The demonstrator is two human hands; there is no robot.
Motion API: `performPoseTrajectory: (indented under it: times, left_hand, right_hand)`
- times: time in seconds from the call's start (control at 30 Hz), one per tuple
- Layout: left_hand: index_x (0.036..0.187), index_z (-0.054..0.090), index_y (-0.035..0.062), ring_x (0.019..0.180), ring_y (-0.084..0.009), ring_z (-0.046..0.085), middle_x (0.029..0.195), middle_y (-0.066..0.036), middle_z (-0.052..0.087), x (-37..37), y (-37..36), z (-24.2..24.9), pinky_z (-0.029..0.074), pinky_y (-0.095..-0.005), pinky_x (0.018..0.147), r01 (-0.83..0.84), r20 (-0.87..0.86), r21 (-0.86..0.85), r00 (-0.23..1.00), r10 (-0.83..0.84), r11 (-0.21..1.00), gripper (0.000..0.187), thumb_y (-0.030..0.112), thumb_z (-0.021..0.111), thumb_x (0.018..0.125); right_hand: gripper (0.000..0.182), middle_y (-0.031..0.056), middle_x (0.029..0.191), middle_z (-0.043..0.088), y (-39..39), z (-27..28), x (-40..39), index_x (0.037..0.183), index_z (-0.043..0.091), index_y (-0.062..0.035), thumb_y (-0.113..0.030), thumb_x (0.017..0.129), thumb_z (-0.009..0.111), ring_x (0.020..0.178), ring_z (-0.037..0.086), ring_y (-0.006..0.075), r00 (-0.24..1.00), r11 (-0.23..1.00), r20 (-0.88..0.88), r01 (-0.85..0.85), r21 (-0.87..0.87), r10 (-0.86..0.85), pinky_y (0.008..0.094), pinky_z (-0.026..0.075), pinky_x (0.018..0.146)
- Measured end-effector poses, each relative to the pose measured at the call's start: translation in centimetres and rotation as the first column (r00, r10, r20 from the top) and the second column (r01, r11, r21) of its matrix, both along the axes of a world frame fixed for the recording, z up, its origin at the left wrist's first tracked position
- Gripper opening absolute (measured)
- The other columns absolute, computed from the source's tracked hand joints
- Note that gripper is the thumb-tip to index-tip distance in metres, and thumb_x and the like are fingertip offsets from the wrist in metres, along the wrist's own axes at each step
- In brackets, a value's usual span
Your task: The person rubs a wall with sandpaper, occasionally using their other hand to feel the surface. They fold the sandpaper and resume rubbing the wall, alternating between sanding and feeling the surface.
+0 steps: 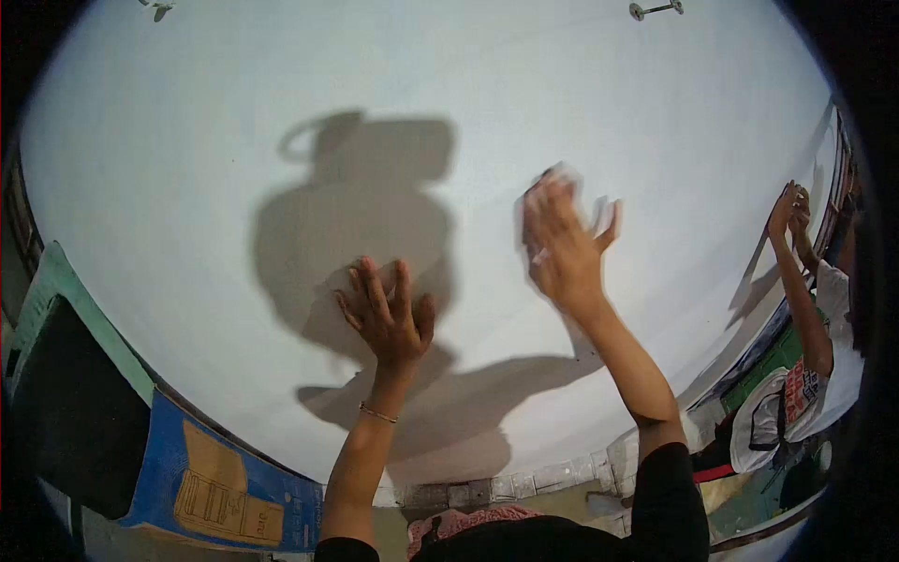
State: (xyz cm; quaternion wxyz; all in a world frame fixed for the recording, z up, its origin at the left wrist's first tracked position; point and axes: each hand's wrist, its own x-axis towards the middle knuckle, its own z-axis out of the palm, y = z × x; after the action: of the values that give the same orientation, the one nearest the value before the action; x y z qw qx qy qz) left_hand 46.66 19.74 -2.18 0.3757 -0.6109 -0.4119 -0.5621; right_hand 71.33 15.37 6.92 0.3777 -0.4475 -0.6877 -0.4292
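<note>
A broad white wall [581,94] fills the middle of the view. My left hand [386,314] lies against it with the fingers spread and nothing in them; a thin bracelet [378,413] circles that wrist. Higher up and to the right, my right hand [565,239] is at the wall, smeared by motion. Its fingers lie together and the thumb sticks out. Pale bits show at the fingertips and along the palm's edge, perhaps a thin whitish piece under the hand, too blurred to name. Shadows of my head and arms fall around my left hand.
At the right edge another person [829,318] has both hands raised near the wall. Lower left are a green-framed dark panel [84,403] and a blue printed cardboard box [229,478]. Metal fittings [655,10] jut from the wall's top. A tiled strip [524,484] runs along its base.
</note>
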Motion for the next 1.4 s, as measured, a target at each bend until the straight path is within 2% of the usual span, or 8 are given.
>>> performPoseTrajectory:
  times: [0.13, 0.33, 0.53, 0.73, 0.97, 1.2, 1.27, 1.4]
  left_hand:
    - [0.146, 0.032, 0.0188, 0.141, -0.0372, 0.017, 0.152, -0.020, 0.021, 0.1, -0.4, 0.3, 0.003, -0.0596, 0.110, -0.017, -0.023, -0.004, 1.000, 0.017, 1.000, 0.060, 0.051, 0.034, 0.095]
    - [0.146, 0.033, 0.0193, 0.140, -0.0379, 0.018, 0.152, -0.020, 0.020, -0.5, -1.3, 1.6, 0.003, -0.0602, 0.110, 0.022, -0.040, -0.022, 0.999, -0.023, 1.000, 0.060, 0.049, 0.040, 0.094]
    - [0.145, 0.033, 0.0209, 0.141, -0.0374, 0.018, 0.152, -0.020, 0.020, -2.9, -3.5, 3.8, 0.001, -0.0608, 0.110, -0.008, -0.125, -0.029, 0.992, 0.004, 1.000, 0.061, 0.049, 0.044, 0.092]
    - [0.147, 0.029, 0.0206, 0.142, -0.0377, 0.013, 0.153, -0.019, 0.016, -6.4, -3.7, 8.3, -0.002, -0.0616, 0.109, 0.008, -0.058, -0.041, 0.998, -0.010, 0.999, 0.065, 0.053, 0.040, 0.092]
    - [0.148, 0.026, 0.0161, 0.142, -0.0393, 0.009, 0.154, -0.020, 0.014, -9.9, -2.5, 12.6, 0.000, -0.0623, 0.109, -0.066, -0.009, 0.031, 0.998, 0.066, 0.997, 0.067, 0.053, 0.036, 0.093]
    - [0.148, 0.023, 0.0121, 0.142, -0.0366, 0.010, 0.154, -0.020, 0.014, -11.4, -4.7, 12.4, 0.000, -0.0593, 0.111, -0.035, -0.006, -0.041, 0.999, 0.035, 0.999, 0.070, 0.057, 0.028, 0.094]
    - [0.150, 0.012, 0.0082, 0.143, -0.0331, 0.009, 0.154, -0.018, 0.012, -11.7, -7.9, 11.9, 0.006, -0.0503, 0.114, 0.873, 0.327, 0.140, 0.405, -0.854, 0.467, 0.073, 0.054, 0.028, 0.096]
    - [0.149, -0.004, 0.0110, 0.144, -0.0270, 0.004, 0.155, -0.015, 0.006, -11.6, -13.0, 12.4, 0.009, -0.0440, 0.117, 0.831, 0.479, 0.539, -0.435, -0.762, -0.137, 0.073, 0.056, 0.020, 0.096]
  right_hand:
    - [0.049, 0.0170, 0.149, 0.031, 0.1, 3.2, 0.4, 0.139, 0.043, -0.0096, -0.013, 0.090, 0.041, 0.140, 0.026, 0.0282, 0.923, 0.969, -0.368, -0.021, 0.246, 0.114, 0.0574, -0.008, 0.108]
    - [0.050, 0.0079, 0.147, 0.038, -1.0, -0.5, -3.3, 0.127, 0.057, -0.0197, -0.019, 0.078, 0.059, 0.135, 0.036, 0.0194, 0.934, 0.976, 0.289, -0.215, -0.020, 0.211, 0.0568, -0.007, 0.109]
    - [0.055, 0.0138, 0.151, 0.030, -2.5, 6.2, -1.8, 0.138, 0.047, -0.0152, -0.013, 0.082, 0.049, 0.142, 0.022, 0.0260, 0.911, 0.971, -0.375, -0.092, 0.220, 0.171, 0.0563, -0.012, 0.108]
    - [0.056, -0.0002, 0.149, 0.036, -3.9, 3.9, -8.5, 0.132, 0.052, -0.0266, -0.013, 0.079, 0.056, 0.139, 0.030, 0.0197, 0.956, 0.984, 0.232, -0.179, -0.022, 0.179, 0.0537, -0.004, 0.113]
    - [0.053, 0.0093, 0.148, 0.036, -3.5, 9.3, -7.3, 0.131, 0.054, -0.0155, -0.012, 0.078, 0.053, 0.140, 0.027, 0.0207, 0.902, 0.955, -0.346, -0.185, 0.231, 0.258, 0.0502, -0.007, 0.112]
    - [0.061, 0.0086, 0.147, 0.038, -3.6, 5.4, -11.5, 0.129, 0.056, -0.0230, -0.011, 0.070, 0.060, 0.139, 0.029, 0.0228, 0.978, 0.977, 0.034, -0.201, -0.076, 0.204, 0.0510, -0.001, 0.113]
    - [0.060, 0.0105, 0.149, 0.034, -3.4, 7.0, -10.1, 0.132, 0.054, -0.0186, -0.007, 0.073, 0.053, 0.141, 0.024, 0.0275, 0.979, 0.988, -0.159, -0.111, 0.109, 0.127, 0.0535, -0.003, 0.112]
    - [0.056, 0.0120, 0.149, 0.033, -4.3, 6.6, -12.3, 0.132, 0.053, -0.0146, -0.012, 0.077, 0.051, 0.141, 0.025, 0.0270, 0.964, 0.986, -0.217, -0.140, 0.089, 0.157, 0.0502, -0.003, 0.113]
